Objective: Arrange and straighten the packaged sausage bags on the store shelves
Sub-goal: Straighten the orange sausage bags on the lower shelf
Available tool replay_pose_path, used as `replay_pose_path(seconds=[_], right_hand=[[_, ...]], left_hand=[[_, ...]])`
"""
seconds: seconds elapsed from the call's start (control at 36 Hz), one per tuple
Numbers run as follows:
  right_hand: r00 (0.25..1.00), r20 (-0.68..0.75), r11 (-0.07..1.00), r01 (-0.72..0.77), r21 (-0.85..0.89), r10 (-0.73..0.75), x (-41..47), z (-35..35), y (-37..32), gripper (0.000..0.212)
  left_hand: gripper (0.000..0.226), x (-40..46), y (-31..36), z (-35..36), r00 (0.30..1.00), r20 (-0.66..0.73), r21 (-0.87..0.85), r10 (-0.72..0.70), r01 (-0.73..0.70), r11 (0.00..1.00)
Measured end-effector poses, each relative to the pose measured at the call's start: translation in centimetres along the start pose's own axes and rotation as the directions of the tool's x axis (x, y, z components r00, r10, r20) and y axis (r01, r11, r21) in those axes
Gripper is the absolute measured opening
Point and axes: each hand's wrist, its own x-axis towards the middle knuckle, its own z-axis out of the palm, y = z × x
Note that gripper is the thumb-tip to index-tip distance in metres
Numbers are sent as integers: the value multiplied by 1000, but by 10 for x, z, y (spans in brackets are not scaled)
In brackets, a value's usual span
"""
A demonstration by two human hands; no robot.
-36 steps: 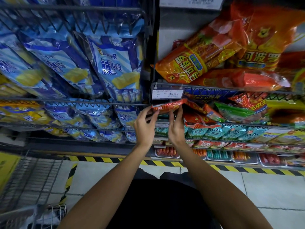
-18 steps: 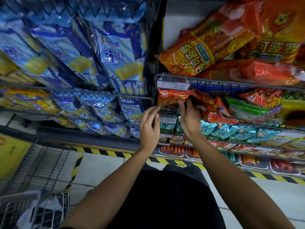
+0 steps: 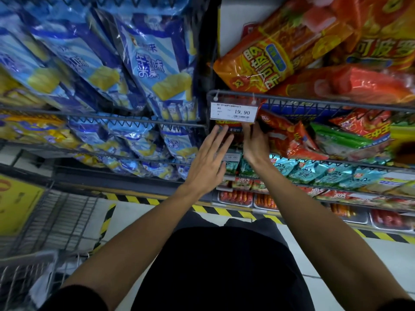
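A red sausage bag [image 3: 226,128] lies at the left end of the middle wire shelf [image 3: 350,163], just under a white price tag [image 3: 233,112] reading 19.90. My right hand [image 3: 254,143] reaches up under the tag, its fingers and thumb closed on that bag's edge. My left hand [image 3: 207,163] is beside it with fingers spread, the fingertips at the bag's lower left corner and nothing held. More red sausage bags [image 3: 292,140] lie tilted and overlapping to the right of my right hand. Large orange sausage bags [image 3: 258,61] are heaped on the shelf above.
Blue and yellow snack bags [image 3: 152,68] fill the wire racks on the left. A green pack [image 3: 336,140] and teal packs [image 3: 314,171] sit to the right and below, with trays of sausages [image 3: 235,197] at the bottom. A wire cart [image 3: 27,277] stands at lower left.
The red bag has gone from held in front of the shelf to lying in under the price tag. My left hand let go and spread open. The camera has moved closer.
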Motion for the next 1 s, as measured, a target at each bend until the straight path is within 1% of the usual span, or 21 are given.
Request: replay_pose_path(seconds=[0.11, 0.17, 0.22, 0.28, 0.39, 0.47, 0.56, 0.61, 0.64, 0.72, 0.81, 0.86, 0.89, 0.94, 1.0], right_hand=[[1000, 18, 997, 1, -80, 0, 6, 3, 2, 58], [998, 68, 999, 9, -40, -6, 8, 0, 4, 54], [993, 114, 999, 33, 41, -37, 9, -5, 5, 46], [991, 119, 995, 49, 92, -60, 8, -6, 4, 42], [994, 110, 997, -7, 74, -1, 6, 2, 1, 53], [986, 164, 996, -49, 81, 36, 9, -2, -2, 57], [967, 235, 985, -124, 118, 93, 5, -9, -7, 63], [961, 262, 976, -137, 170, 90, -8, -13, -10, 65], [961, 267, 977, -121, 175, 71, -17, -14, -9, 68], [971, 239, 994, -33, 107, 6, -49, -21, 3, 73], [975, 220, 998, 12, 60, -25, -72, -40, 22, 62], [975, 223, 999, 7, 45, -17, -83, -56, 34, 51], [979, 203, 999, -2, 35, -5, -87, -63, 43, 46], [991, 123, 998, -57, 8, 56, -92, -79, 60, 38], [988, 51, 989, -144, 16, 143, -95, -94, 72, 39]], left_hand=[[78, 9, -5, -1, 998, 45, 5, -32, 31, 999], [80, 13, -5, -1, 997, 76, 41, -32, 29, 999], [82, 17, -4, 1, 995, 98, 66, -23, 17, 998], [81, 18, -3, 3, 994, 110, 94, -17, 7, 996], [78, 15, -3, 8, 984, 173, 181, -35, 4, 983], [78, 16, 1, 8, 964, 257, 237, -71, 8, 971], [78, 19, 8, 6, 947, 297, 278, -126, 41, 960], [81, 21, 13, 4, 936, 312, 282, -162, 72, 957], [84, 21, 16, 3, 931, 322, 281, -174, 82, 956], [86, 22, 21, 1, 923, 334, 244, -192, 112, 963], [83, 23, 25, -4, 929, 317, 202, -189, 129, 971], [79, 25, 29, -6, 925, 319, 157, -204, 161, 974], [77, 26, 32, -8, 920, 323, 109, -223, 198, 974], [72, 28, 39, -9, 913, 329, -4, -241, 256, 967], [67, 31, 49, -6, 928, 307, -102, -212, 254, 962]])
